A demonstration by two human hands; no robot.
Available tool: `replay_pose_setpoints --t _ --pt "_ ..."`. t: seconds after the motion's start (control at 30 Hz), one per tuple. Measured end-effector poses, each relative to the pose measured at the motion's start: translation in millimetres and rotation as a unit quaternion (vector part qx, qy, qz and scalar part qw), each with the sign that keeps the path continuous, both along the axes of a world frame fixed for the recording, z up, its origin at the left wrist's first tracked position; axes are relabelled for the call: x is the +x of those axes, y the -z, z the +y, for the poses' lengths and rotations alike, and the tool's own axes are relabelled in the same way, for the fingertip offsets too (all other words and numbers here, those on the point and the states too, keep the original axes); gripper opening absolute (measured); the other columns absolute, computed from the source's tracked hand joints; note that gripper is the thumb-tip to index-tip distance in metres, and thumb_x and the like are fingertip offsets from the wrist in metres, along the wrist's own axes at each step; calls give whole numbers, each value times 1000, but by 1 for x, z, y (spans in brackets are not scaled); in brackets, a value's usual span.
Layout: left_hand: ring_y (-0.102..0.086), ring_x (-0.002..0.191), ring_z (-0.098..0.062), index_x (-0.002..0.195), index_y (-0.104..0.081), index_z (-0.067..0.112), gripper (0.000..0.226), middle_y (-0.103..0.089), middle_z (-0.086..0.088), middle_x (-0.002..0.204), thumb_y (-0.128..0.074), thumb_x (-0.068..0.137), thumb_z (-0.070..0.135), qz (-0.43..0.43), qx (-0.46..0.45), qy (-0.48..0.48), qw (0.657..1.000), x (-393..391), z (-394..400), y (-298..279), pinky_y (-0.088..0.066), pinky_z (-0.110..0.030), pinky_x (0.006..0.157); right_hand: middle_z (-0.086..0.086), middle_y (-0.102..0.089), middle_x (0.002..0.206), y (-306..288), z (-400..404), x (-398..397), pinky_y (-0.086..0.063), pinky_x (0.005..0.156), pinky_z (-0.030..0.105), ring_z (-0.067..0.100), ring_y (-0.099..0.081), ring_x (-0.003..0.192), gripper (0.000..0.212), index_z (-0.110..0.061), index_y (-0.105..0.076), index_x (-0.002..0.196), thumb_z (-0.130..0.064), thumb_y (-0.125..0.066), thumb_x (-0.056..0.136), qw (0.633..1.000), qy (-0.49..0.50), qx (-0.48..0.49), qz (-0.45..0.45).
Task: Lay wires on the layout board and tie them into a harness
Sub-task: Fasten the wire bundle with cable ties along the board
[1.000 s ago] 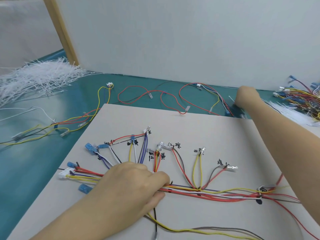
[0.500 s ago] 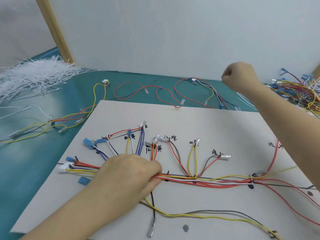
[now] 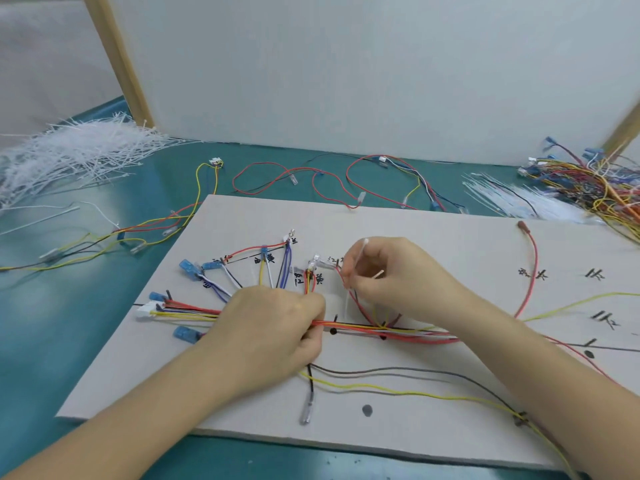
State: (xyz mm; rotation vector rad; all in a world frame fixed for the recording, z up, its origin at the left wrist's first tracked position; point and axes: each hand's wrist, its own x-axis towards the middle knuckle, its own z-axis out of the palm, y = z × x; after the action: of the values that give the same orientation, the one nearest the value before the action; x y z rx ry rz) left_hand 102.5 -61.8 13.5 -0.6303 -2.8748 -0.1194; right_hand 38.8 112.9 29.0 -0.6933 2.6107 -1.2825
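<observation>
Left hand [image 3: 273,327] pinches the wire bundle [image 3: 381,330] flat on the layout board [image 3: 433,420]; right hand [image 3: 391,275] grips a cable tie [image 3: 349,289], best threaded beneath the trunk beside the pinch.

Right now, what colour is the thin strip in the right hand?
White: the cable tie, pinched by the right hand, head view.

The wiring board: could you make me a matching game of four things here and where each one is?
Things:
1. left hand
2. right hand
3. heap of white cable ties
4. tangle of coloured wires

Places:
A. far right of the table
B. pinching one cable tie
C. far left of the table
D. gripping the wire bundle on the board

Pairs: 1-D, 2-B, 3-C, 4-A
</observation>
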Motion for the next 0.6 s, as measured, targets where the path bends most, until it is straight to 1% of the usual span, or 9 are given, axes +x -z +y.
replay_pose_setpoints --t 0.07,0.17,0.27,0.3,0.37,0.4,0.43,0.5,0.6 --pt "-50 36 -21 59 -55 18 25 -52 3 41 -40 71 33 15 -1 -1 1000 0 -1 0 -35 -22 35 0 -67 69 1 5 -4 -46 65 21 8 -58 62 29 -26 -60 67 1 -61 77 1000 20 -15 3" --pt "-49 35 -21 59 -56 19 27 -51 3 40 -36 71 34 40 -8 10 999 -1 0 1 -33 -21 34 -11 -63 60 1 9 -7 -43 59 9 0 -56 57 30 -26 -61 66 1 -64 76 999 22 -33 -18" --pt "-51 38 -17 60 -58 21 27 -52 6 42 -40 74 35 49 -10 16 999 -4 -3 2 -30 -20 35 -3 -68 67 7 6 -3 -44 59 13 4 -57 58 25 -26 -62 69 -2 -63 77 1000 -3 0 -23" --pt "-55 43 -14 64 -59 22 25 -55 7 47 -43 77 36 41 -17 16 999 -3 -4 1 -30 -22 38 1 -69 71 9 5 -2 -46 61 17 9 -60 61 25 -26 -62 70 -3 -62 78 1000 -6 1 -19" --pt "-60 65 -12 82 -60 24 23 -63 8 66 -45 87 41 13 -14 14 1000 -4 -6 0 -29 -24 50 3 -70 75 9 3 -3 -50 64 24 21 -65 69 26 -26 -61 71 -2 -60 80 1000 -4 -19 -18" --pt "-61 74 -14 90 -59 25 26 -65 7 75 -42 89 44 6 -2 12 1000 -5 -8 2 -28 -25 54 4 -71 76 9 3 -3 -50 64 26 21 -65 70 27 -27 -61 71 -2 -60 80 999 -4 -26 -21" --pt "-61 76 -16 91 -59 25 30 -66 6 77 -39 89 46 6 10 12 1000 -5 -9 4 -28 -26 56 3 -71 75 8 2 -3 -49 63 23 17 -64 67 27 -27 -61 71 -2 -59 81 999 -10 -25 -21" --pt "-62 66 -19 83 -62 24 32 -64 6 65 -39 82 46 9 13 16 1000 -3 -6 2 -28 -24 52 -2 -69 71 8 1 0 -41 57 12 2 -57 57 27 -28 -61 71 -2 -59 80 999 -30 0 -14" --pt "-54 42 -14 71 -61 28 13 -53 9 45 -57 70 40 43 30 31 998 0 1 1 -27 -21 41 -9 -62 61 8 -1 5 -34 52 8 -1 -49 49 27 -28 -61 73 -2 -58 80 997 -65 21 -32"
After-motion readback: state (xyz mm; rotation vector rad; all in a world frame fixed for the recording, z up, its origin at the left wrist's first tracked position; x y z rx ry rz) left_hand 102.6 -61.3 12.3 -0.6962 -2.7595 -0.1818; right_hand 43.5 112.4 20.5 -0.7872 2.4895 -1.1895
